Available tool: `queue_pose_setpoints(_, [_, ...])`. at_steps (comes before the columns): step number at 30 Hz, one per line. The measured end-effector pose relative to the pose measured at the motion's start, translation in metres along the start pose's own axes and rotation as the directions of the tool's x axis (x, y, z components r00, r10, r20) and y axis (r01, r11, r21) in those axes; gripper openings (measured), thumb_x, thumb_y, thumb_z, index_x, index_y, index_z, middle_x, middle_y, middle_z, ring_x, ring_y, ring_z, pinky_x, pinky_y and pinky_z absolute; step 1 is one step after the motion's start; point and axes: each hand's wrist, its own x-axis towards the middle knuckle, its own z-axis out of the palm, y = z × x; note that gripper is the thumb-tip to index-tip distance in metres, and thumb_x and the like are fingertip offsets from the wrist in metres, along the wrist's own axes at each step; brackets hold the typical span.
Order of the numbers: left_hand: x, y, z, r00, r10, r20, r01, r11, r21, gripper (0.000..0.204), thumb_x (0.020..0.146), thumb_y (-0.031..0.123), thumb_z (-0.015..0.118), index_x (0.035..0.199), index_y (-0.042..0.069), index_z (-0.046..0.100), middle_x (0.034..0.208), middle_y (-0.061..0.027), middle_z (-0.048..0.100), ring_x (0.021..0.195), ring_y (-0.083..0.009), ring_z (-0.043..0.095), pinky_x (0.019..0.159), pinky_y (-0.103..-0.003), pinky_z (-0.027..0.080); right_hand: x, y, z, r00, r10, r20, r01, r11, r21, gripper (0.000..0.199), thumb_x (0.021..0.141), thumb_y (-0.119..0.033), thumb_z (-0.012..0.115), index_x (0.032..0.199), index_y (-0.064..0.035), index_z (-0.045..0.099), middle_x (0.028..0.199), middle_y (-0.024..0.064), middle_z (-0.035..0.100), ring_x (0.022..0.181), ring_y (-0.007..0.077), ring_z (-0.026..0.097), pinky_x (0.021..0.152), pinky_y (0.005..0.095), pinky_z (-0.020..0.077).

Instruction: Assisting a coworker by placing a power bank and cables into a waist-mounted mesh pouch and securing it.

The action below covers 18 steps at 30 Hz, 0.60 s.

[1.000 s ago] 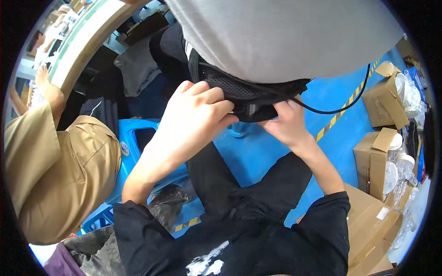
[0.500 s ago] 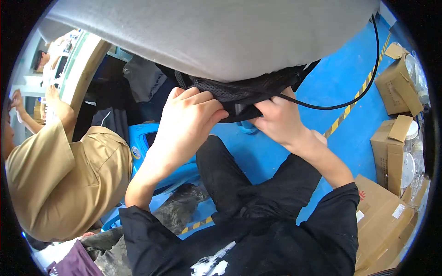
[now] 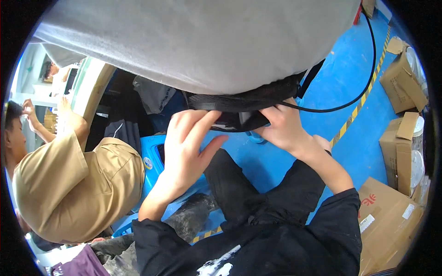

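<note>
Head view: your right hand point(image 3: 285, 129) is pinching the black mesh point(image 3: 248, 99) at its eleven o'clock; your left hand point(image 3: 189, 142) is resting open against it.

Both hands at a black mesh pouch point(image 3: 239, 103) beneath a grey cushion point(image 3: 202, 41): left hand point(image 3: 186, 145) fingers spread on it, right hand point(image 3: 283, 129) gripping its edge. Black cable point(image 3: 363, 87) crosses the blue floor point(image 3: 350, 69); cardboard boxes point(image 3: 405, 83) at right.

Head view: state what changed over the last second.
The left hand opened: its fingers, earlier curled over the black mesh piece, now spread, fingertips touching its edge. The right hand keeps gripping it. The grey fabric fills more of the picture. The black cable stays hanging.
</note>
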Motion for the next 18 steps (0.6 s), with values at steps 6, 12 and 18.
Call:
queue_pose_setpoints(6, [0.009, 0.069, -0.042, 0.94, 0.14, -0.312, -0.299, 0.777, -0.553, 0.018, 0.08, 0.009, 0.071, 0.089, -0.003, 0.061, 0.095, -0.0172, 0.067, 0.073, -0.0291, 0.064, 0.063, -0.037, 0.053, -0.017, 0.001, 0.007, 0.992, 0.059, 0.114, -0.054, 0.998, -0.043, 0.049, 0.058, -0.015, 0.084, 0.104, -0.0071, 0.07, 0.108, 0.0103, 0.069, 0.104, 0.0344, 0.062, 0.092, 0.0433, 0.0454])
queue_pose_setpoints(12, [0.042, 0.114, -0.052, 0.654, -0.266, -0.708, -0.418, 0.652, -0.632, 0.008, 0.067, 0.007, 0.067, 0.069, 0.007, 0.06, 0.068, -0.0143, 0.064, 0.053, -0.0251, 0.06, 0.046, -0.03, 0.045, -0.004, -0.002, -0.002, 0.989, 0.078, 0.127, -0.077, 0.997, -0.016, 0.053, 0.058, -0.011, 0.085, 0.109, -0.0079, 0.069, 0.109, 0.0129, 0.069, 0.101, 0.0342, 0.063, 0.09, 0.0407, 0.0485])
queue_pose_setpoints(18, [0.01, 0.045, -0.06, 0.776, 0.253, -0.578, -0.6, 0.582, -0.55, 0.007, 0.078, 0.005, 0.067, 0.082, 0.001, 0.062, 0.086, -0.0134, 0.067, 0.069, -0.0263, 0.065, 0.057, -0.034, 0.052, -0.016, -0.004, 0.015, 0.991, 0.083, 0.103, -0.075, 0.994, -0.081, 0.048, 0.06, -0.018, 0.085, 0.104, -0.0085, 0.069, 0.105, 0.0133, 0.069, 0.098, 0.0354, 0.063, 0.089, 0.0437, 0.0473])
